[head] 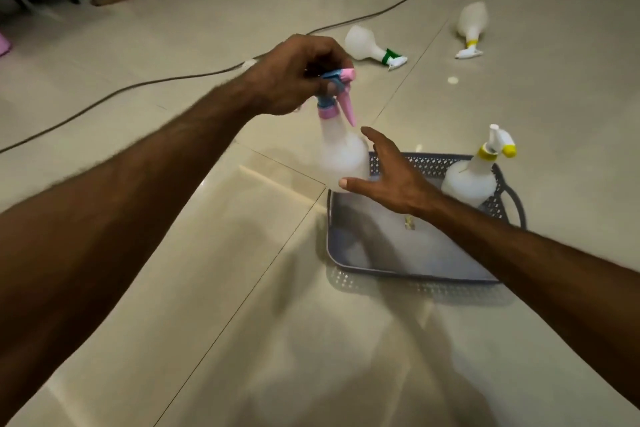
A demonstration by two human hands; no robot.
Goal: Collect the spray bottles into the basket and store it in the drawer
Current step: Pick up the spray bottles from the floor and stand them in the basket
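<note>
We note the left hand (294,76) with fingers curled round the pink-and-blue spray head of a bottle (341,152), hanging upright over the basket (349,243) rim. Right hand (388,177) fingers spread, touching its body. Yellow-capped bottle (467,180) stands in the basket beyond them.

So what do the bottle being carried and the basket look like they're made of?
Pink-capped bottle, gripped by the left hand: looks like frosted, translucent plastic, milky and matte, though blurred. Basket: probably moulded grey plastic, judging by its perforated lattice walls and smooth rim.
</note>
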